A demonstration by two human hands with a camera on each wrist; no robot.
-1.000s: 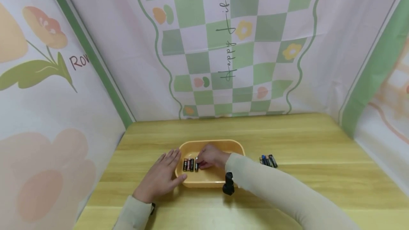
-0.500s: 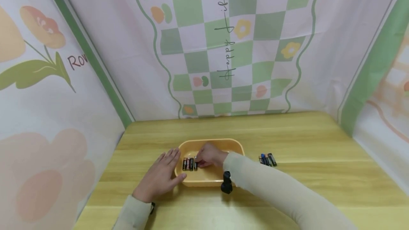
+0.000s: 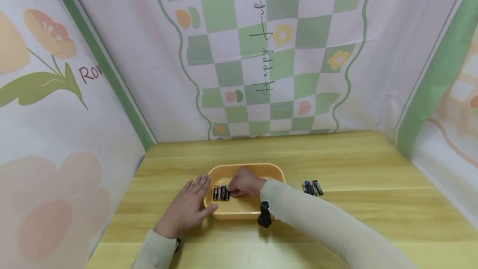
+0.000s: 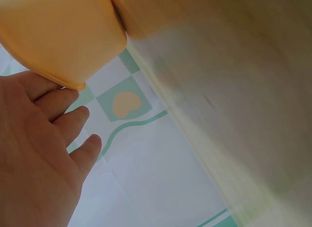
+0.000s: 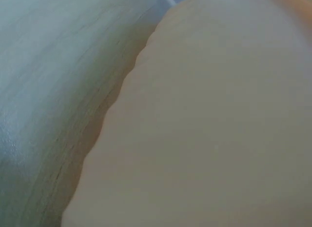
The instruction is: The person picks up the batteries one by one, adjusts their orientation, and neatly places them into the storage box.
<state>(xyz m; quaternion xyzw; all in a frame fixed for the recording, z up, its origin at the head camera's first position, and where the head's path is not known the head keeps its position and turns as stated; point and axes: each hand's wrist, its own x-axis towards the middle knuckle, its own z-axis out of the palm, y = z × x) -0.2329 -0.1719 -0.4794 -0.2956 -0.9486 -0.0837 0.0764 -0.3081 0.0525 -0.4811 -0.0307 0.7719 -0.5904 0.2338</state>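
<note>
A shallow orange-yellow tray [image 3: 248,214] sits on the table. Inside its left end several small batteries [image 3: 219,193] stand side by side in a row. My right hand [image 3: 244,182] reaches into the tray and pinches the battery [image 3: 227,194] at the row's right end, which lies against its neighbour; the fingertips are partly hidden. My left hand [image 3: 186,209] rests at the tray's left side with straight fingers. In the left wrist view these fingers [image 4: 66,124] touch the tray's rim [image 4: 73,85]. A pale blurred surface fills most of the right wrist view.
More batteries [image 3: 312,187], one with a blue part, lie together on the wooden table [image 3: 358,219] to the right of the tray. A printed checkered cloth [image 3: 269,53] hangs behind the table's far edge. My right sleeve [image 3: 321,215] crosses the tray's right side.
The battery at my right fingertips has moved left, closing the gap to the row in the tray. My left hand has stayed at the rim.
</note>
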